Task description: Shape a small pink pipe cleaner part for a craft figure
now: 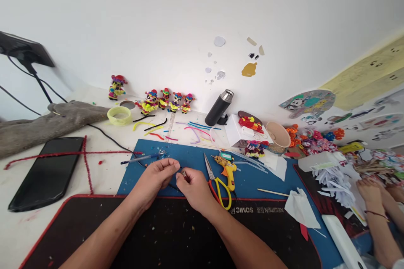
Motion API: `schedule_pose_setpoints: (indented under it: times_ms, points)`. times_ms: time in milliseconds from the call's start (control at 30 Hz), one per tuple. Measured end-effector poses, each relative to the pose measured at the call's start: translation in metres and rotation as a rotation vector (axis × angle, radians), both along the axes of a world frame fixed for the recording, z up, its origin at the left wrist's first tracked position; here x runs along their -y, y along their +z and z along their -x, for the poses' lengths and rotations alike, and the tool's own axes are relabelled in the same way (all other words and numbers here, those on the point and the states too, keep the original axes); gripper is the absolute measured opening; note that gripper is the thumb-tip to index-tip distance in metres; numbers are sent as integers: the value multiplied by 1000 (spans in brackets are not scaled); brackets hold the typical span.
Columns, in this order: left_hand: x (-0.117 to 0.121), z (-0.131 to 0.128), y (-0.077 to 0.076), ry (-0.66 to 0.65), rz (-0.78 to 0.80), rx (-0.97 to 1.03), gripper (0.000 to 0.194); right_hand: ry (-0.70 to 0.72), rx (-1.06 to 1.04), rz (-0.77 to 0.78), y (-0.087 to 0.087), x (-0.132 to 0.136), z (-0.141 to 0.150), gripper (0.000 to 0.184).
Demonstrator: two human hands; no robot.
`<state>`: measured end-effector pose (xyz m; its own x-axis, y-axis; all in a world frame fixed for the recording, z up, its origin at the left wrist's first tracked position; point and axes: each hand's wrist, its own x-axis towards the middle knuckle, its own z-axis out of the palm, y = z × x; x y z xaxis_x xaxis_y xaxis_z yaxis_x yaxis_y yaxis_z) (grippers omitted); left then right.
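My left hand (160,173) is closed in a pinch over the blue mat (132,176); whatever its fingertips hold is too small to make out. Close beside it, almost touching, my right hand (196,188) is curled shut around a small dark item (184,174), mostly hidden by the thumb and fingers. Right of my right hand lie scissors (217,183) with red and yellow handles and a yellow glue gun (229,172). A blue pen (139,159) rests left of my left hand, near small blue scraps.
Several pipe-cleaner figures (164,98) stand along the wall. Behind the mat are colored pipe cleaners (202,130), a yellow-green roll (119,116) and a dark flask (219,107). A black phone (47,172) lies left. Another person's arm (377,214) rests at the far right.
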<state>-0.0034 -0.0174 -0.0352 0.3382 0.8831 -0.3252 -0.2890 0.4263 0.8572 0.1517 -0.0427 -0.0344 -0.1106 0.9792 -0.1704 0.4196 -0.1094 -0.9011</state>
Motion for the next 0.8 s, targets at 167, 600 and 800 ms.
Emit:
schedule_pose_setpoints:
  times_ms: [167,600,800]
  points:
    - [0,0,-2,-7,0,-17,49,-2,14,3,-1,0,1,35]
    - [-1,0,-6,-3,4,-6,49,6,-11,-10,-2,-2,3,33]
    - [0,1,-5,-7,10,-9,47,15,-23,-6,2,-2,3,33]
